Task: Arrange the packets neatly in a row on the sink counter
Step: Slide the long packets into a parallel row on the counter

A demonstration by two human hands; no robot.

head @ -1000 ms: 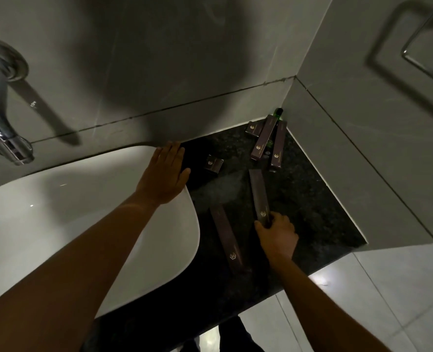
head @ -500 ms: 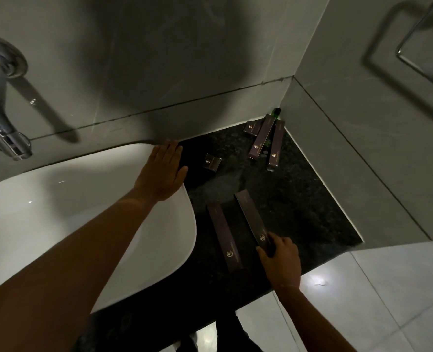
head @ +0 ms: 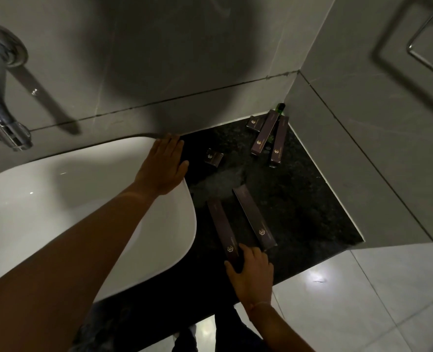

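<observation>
Dark speckled counter [head: 312,212] beside a white sink [head: 58,212]. Nearest, the right hand [head: 252,271] grips the near end of one long brown packet [head: 223,229]; a second [head: 254,217] lies alongside. Left hand [head: 163,166] rests flat, fingers spread, on the sink rim. Farther packets [head: 265,133] lie scattered in the corner.

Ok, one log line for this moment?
right hand: fingers on near long packet | second long packet: alongside | left hand: flat on basin rim
</observation>
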